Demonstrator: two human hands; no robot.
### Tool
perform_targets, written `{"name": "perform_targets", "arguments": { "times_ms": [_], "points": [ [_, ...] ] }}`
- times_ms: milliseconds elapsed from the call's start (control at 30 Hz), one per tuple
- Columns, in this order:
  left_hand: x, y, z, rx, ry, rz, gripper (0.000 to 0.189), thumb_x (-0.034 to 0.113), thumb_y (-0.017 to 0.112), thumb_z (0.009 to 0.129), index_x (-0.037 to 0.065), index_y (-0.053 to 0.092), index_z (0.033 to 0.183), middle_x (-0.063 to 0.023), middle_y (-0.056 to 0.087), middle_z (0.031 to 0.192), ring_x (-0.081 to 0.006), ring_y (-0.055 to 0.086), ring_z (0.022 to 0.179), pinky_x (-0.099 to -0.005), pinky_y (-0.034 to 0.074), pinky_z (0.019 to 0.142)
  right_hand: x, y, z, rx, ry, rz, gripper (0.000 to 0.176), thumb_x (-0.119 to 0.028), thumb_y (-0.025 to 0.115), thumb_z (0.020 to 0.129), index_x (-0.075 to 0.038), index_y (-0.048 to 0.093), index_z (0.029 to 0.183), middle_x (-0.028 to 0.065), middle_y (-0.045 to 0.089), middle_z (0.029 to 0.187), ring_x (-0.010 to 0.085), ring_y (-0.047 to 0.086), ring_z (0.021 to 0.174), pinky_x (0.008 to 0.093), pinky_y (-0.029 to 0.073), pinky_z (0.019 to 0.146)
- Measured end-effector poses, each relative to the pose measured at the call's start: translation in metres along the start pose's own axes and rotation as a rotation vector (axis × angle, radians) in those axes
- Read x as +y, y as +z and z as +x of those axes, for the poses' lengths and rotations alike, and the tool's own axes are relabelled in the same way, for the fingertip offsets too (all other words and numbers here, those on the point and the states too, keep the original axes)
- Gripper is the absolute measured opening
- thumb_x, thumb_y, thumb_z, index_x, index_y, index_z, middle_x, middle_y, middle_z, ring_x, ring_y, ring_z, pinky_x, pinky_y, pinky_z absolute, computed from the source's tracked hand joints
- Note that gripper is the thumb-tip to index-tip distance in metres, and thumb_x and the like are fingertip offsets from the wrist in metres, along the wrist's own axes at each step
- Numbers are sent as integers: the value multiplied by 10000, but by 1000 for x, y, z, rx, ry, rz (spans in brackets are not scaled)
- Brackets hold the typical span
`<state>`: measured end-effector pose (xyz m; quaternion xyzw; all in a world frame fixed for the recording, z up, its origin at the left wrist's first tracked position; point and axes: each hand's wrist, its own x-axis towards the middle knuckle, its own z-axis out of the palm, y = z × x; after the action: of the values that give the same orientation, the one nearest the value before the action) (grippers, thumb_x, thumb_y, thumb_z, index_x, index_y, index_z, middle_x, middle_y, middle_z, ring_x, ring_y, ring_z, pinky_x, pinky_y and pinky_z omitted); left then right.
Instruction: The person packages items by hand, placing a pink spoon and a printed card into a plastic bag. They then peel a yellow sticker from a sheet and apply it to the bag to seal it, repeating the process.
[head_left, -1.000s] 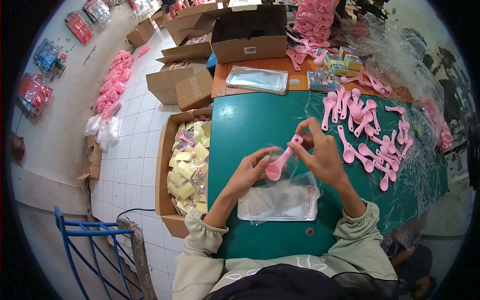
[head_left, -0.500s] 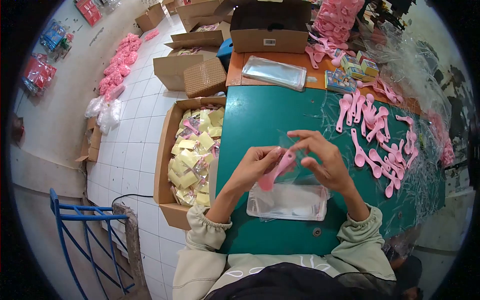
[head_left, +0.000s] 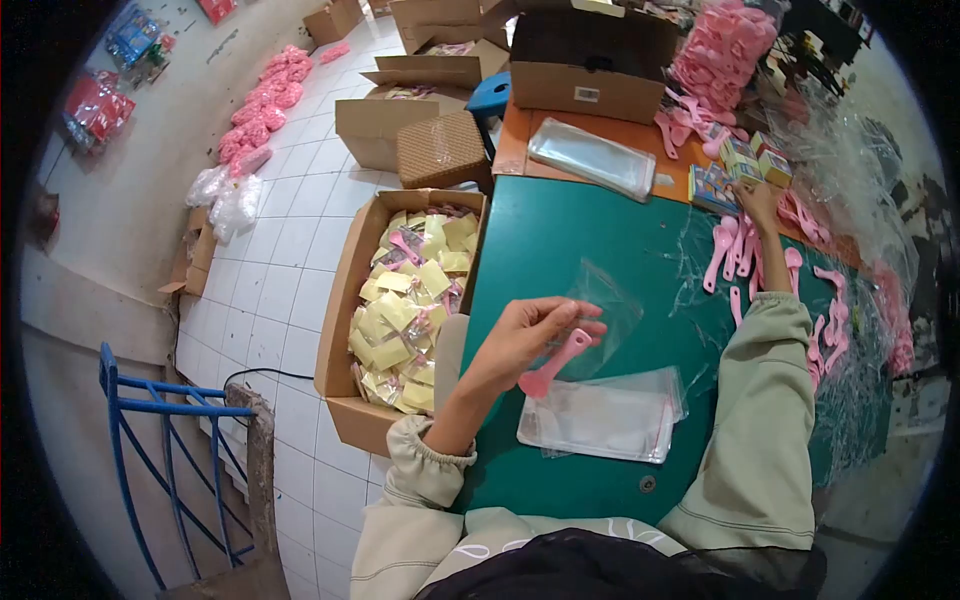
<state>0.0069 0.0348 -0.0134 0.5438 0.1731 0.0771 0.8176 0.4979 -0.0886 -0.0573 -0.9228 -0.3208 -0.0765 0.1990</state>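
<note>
My left hand (head_left: pixel 545 328) pinches a clear plastic bag (head_left: pixel 612 305) with a pink measuring spoon (head_left: pixel 556 364) in it, the bowl toward me. Below it, a stack of clear bags (head_left: pixel 600 425) lies on the green table. My right hand (head_left: pixel 760 203) is stretched to the far right, its fingers bent against a small blue printed box (head_left: pixel 712 187); whether it grips anything there is too small to tell. Pink spoons (head_left: pixel 720 255) lie just beneath that hand, partly hidden by my sleeve.
Left of the table stands a carton (head_left: pixel 345 375) full of bagged spoons with yellow cards. Another clear bag pile (head_left: pixel 590 158) and an open brown box (head_left: pixel 590 90) sit at the back. Loose plastic film (head_left: pixel 850 400) covers the right edge. A blue metal rail (head_left: pixel 170 405) stands lower left.
My right hand has left the bag and reached far right to the small printed boxes. My left hand still holds the bagged spoon. The whole view has shifted slightly.
</note>
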Motion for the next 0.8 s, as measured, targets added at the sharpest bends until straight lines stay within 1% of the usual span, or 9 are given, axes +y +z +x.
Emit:
{"name": "perform_targets", "arguments": {
  "times_ms": [167,200,300,333,400,467,533,733,800],
  "points": [
    [-3,0,0,-46,1,-42,376,276,454,962,-43,569,1124,-130,652,987,-162,636,874,-249,506,752,-27,2,-23,196,204,57,440,-289,647,714,30,620,1017,252,630,974,367,617,897,403,459,817],
    [-3,0,1,-50,5,-40,375,276,456,962,-43,569,1123,-130,653,986,-161,635,875,-249,506,753,-15,11,-16,293,161,78,440,-225,640,708,21,576,1066,240,622,1003,375,600,950,413,457,826],
    [-3,2,1,-65,20,-39,369,271,466,958,-45,573,1116,-132,655,981,-154,633,873,-250,506,757,-8,4,-9,329,-103,127,397,-158,646,734,3,542,1082,166,649,946,302,632,861,353,484,743],
    [-3,2,1,-69,26,-40,367,268,470,956,-46,575,1113,-133,656,978,-150,632,871,-251,507,758,-41,-18,-35,159,-217,328,307,-78,589,794,-12,533,1089,111,649,900,213,633,821,299,484,726],
    [-3,2,3,-72,36,-25,363,266,480,952,-49,581,1103,-136,656,980,-141,628,871,-249,507,761,-108,-64,-92,-252,-262,694,273,-72,566,842,-26,498,1103,69,632,881,115,609,778,240,477,677],
    [-5,4,2,-68,29,-22,349,250,484,951,-53,590,1089,-132,657,966,-135,625,863,-243,505,764,-161,-93,-151,-411,-232,958,249,-96,580,852,-19,484,1068,62,598,934,94,586,737,213,481,519],
    [-3,8,3,-58,19,-25,324,219,481,952,-57,603,1070,-123,658,935,-130,622,849,-230,500,768,-190,-112,-194,-470,-156,1079,232,-70,595,840,-29,482,1038,53,600,896,76,575,705,178,451,437],
    [-4,8,1,-105,23,171,287,165,470,945,-64,631,1005,-92,666,869,-104,617,829,-229,495,744,-214,-137,-232,-544,-236,741,157,-31,589,829,-32,511,965,24,610,782,62,566,658,193,457,460],
    [-6,10,1,-106,97,181,285,171,474,944,-57,633,1006,-93,670,857,-102,620,804,-228,499,727,-214,-142,-232,-476,-253,716,135,-18,583,826,-22,517,945,25,611,764,61,566,646,196,458,463]
  ]
}}
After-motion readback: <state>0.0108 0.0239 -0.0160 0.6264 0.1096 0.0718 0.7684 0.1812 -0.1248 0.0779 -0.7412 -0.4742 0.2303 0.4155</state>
